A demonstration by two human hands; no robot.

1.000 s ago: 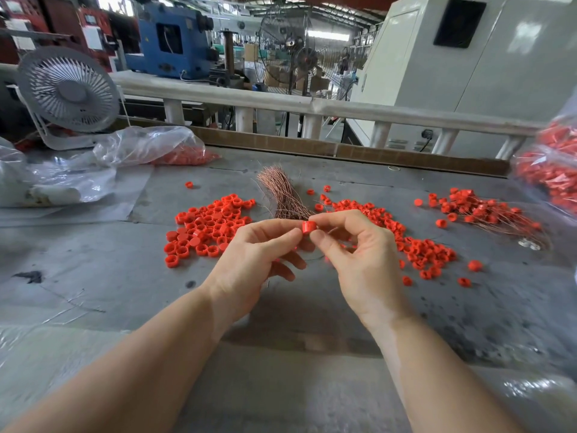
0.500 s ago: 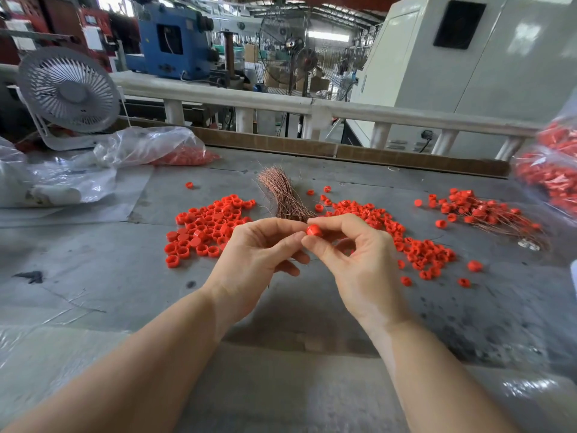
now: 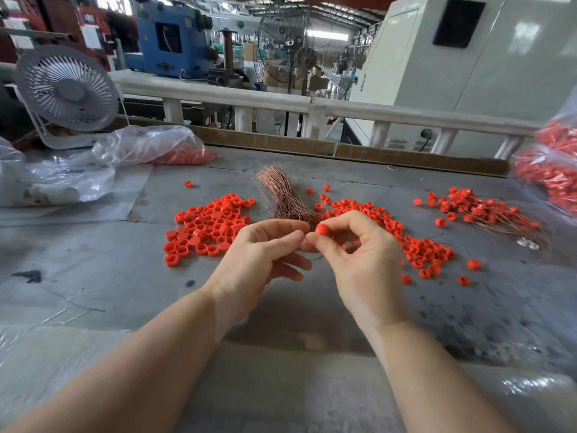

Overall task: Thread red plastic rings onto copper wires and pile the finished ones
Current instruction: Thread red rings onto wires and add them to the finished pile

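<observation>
Above the grey table (image 3: 93, 276) the right hand (image 3: 359, 260) pinches a red ring (image 3: 322, 229) between thumb and forefinger while the left hand (image 3: 262, 254) seemingly pinches a barely visible copper wire, best fed straight through the steadied ring's hole

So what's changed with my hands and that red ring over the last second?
The red ring went from pinched between both hands' fingertips to held by the right hand alone, and it turned so its closed face shows. The left hand slipped off the ring and now pinches just beside it; a thin wire there is hard to make out. The loose rings, copper wire bundle and finished pile stayed put.
</observation>
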